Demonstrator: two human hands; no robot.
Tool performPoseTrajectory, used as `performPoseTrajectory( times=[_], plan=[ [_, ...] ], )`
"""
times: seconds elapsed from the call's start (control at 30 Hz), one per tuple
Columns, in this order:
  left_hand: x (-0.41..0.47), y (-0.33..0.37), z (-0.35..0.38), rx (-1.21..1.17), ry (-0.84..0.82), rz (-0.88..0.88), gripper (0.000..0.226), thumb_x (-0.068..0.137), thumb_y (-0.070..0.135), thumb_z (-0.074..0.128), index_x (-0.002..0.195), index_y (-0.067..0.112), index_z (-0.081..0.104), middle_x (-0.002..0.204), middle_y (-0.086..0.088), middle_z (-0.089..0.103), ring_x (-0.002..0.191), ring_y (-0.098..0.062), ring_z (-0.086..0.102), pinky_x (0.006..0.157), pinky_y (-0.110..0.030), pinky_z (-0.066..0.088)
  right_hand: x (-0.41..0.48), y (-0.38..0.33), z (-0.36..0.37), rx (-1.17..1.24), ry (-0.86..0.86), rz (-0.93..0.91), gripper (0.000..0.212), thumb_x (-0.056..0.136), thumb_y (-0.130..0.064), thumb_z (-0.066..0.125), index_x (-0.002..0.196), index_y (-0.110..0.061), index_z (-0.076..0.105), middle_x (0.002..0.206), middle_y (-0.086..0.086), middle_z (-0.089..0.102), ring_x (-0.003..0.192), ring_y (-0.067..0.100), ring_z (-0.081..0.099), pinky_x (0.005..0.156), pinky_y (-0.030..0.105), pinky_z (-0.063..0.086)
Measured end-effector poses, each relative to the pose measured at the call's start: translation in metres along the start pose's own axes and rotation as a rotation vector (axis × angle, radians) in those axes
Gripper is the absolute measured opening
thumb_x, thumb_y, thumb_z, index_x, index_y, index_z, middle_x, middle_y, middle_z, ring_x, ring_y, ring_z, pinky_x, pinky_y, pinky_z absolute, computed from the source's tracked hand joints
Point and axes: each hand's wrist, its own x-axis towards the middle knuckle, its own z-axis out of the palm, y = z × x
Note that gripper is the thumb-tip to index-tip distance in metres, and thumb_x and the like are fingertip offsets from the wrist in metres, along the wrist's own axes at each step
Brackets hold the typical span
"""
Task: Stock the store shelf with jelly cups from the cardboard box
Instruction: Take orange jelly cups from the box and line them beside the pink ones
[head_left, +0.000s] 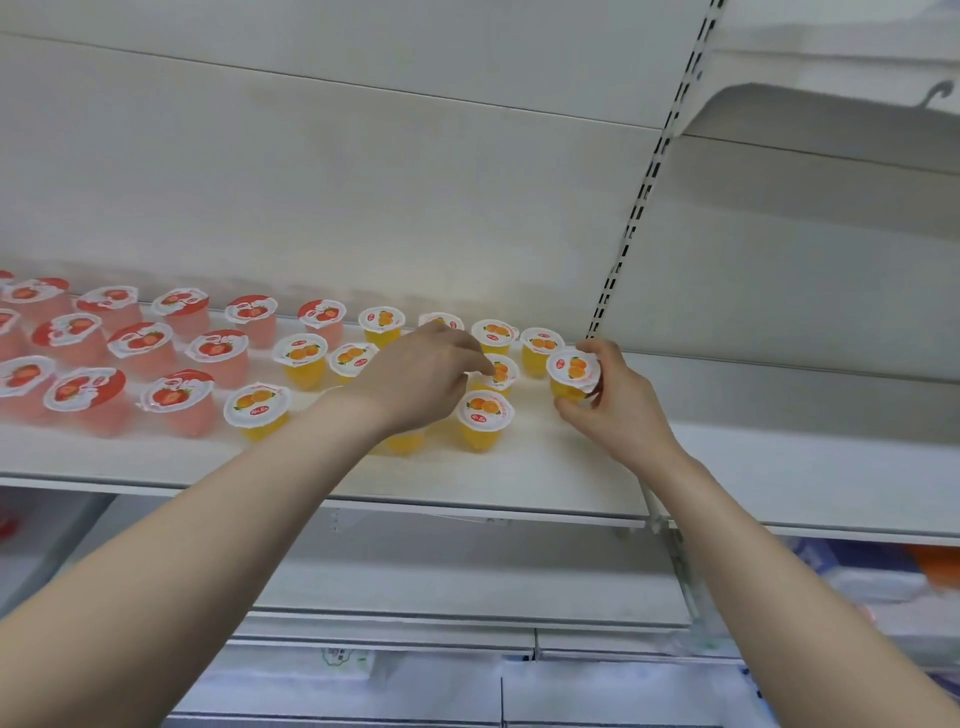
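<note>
Head view: shelf carries orange jelly cups under & around L hand, w/ red strawberry cups further off to its left, all lids up. L hand, arm stretched fwd, has fingers curled onto lid of a mid-row cup; thumb hidden, can't tell if it pinches. R hand grips an end cup round its sides, tilted toward camera.

You stand in a shop, shown by a long white metal shelf hung on a slotted upright, rows of identical sealed jelly cups, and blurred goods below.
</note>
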Motion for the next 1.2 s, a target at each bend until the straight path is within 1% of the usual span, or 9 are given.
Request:
performPoseTrajectory(
  times=[0.1,0.3,0.4,0.5,0.63,0.83,0.93,1.0,1.2],
  plan=[
    [-0.001,0.001,0.005,0.062,0.010,0.046,0.040,0.094,0.007,0.047,0.123,0.028,0.066,0.128,0.006,0.062,0.118,-0.020,0.051,0.095,-0.034,0.045,-0.003,0.001,0.008,-0.022,-0.050,-0.010,0.052,0.078,-0.027,0.072,0.122,-0.031,0.045,0.098,-0.012,0.064,0.077,0.001,0.059,0.072,0.026,0.043],
    [0.000,0.001,0.008,0.075,0.026,0.044,0.041,0.094,0.007,0.047,0.124,0.029,0.065,0.127,0.006,0.063,0.117,-0.018,0.051,0.096,-0.033,0.046,0.000,0.000,0.020,-0.041,-0.063,-0.014,0.035,0.078,-0.026,0.070,0.103,-0.032,0.046,0.087,-0.012,0.060,0.069,0.006,0.058,0.067,0.026,0.041],
    [-0.001,0.002,0.009,0.068,0.028,0.037,0.041,0.094,0.007,0.047,0.125,0.029,0.065,0.128,0.006,0.063,0.118,-0.018,0.051,0.097,-0.033,0.045,0.002,-0.001,0.025,-0.046,-0.054,-0.012,0.035,0.080,-0.027,0.070,0.105,-0.027,0.045,0.090,-0.010,0.060,0.071,0.007,0.056,0.064,0.026,0.038],
    [-0.001,0.003,0.008,0.063,0.020,0.026,0.041,0.094,0.007,0.048,0.125,0.029,0.064,0.128,0.006,0.063,0.119,-0.018,0.051,0.098,-0.033,0.045,0.003,0.000,0.028,-0.083,-0.044,-0.030,0.035,0.083,-0.028,0.069,0.107,-0.024,0.045,0.102,-0.008,0.059,0.083,0.016,0.054,0.069,0.029,0.040],
    [-0.001,0.003,0.007,0.061,0.006,0.022,0.042,0.095,0.008,0.047,0.127,0.029,0.063,0.130,0.006,0.062,0.120,-0.018,0.050,0.100,-0.034,0.045,0.004,0.002,0.026,-0.169,-0.048,-0.068,0.037,0.081,-0.028,0.071,0.108,-0.022,0.048,0.107,-0.005,0.056,0.094,0.016,0.050,0.073,0.028,0.036],
    [-0.011,0.000,-0.006,0.053,-0.020,-0.012,0.037,0.098,0.021,0.047,0.133,0.027,0.056,0.136,0.006,0.056,0.127,-0.019,0.044,0.102,-0.031,0.035,0.003,-0.007,0.000,-0.290,-0.123,-0.141,0.056,0.080,-0.033,0.068,0.133,-0.020,0.052,0.132,0.003,0.051,0.119,0.024,0.048,0.099,0.037,0.041],
    [-0.024,-0.008,-0.020,0.058,0.003,-0.054,0.038,0.100,0.028,0.046,0.137,0.028,0.052,0.142,0.007,0.051,0.130,-0.019,0.040,0.099,-0.028,0.032,0.001,-0.024,-0.009,-0.334,-0.077,-0.156,0.056,0.082,-0.038,0.056,0.135,-0.020,0.051,0.134,0.003,0.051,0.122,0.025,0.048,0.102,0.040,0.040],
    [-0.039,-0.017,-0.032,0.052,0.020,-0.074,0.038,0.100,0.032,0.047,0.137,0.028,0.051,0.142,0.006,0.050,0.131,-0.020,0.039,0.101,-0.030,0.033,-0.002,-0.041,-0.009,-0.367,-0.047,-0.175,0.050,0.087,-0.036,0.058,0.135,-0.019,0.052,0.134,0.002,0.051,0.122,0.025,0.047,0.102,0.040,0.039],
    [-0.117,-0.060,-0.071,0.095,0.147,-0.110,0.033,0.094,0.031,0.058,0.126,0.023,0.063,0.127,-0.001,0.062,0.119,-0.028,0.052,0.096,-0.037,0.040,-0.021,-0.116,0.028,-0.438,0.012,-0.337,0.049,0.088,-0.041,0.055,0.130,-0.017,0.057,0.126,0.007,0.058,0.114,0.031,0.052,0.097,0.044,0.042]
  ],
)
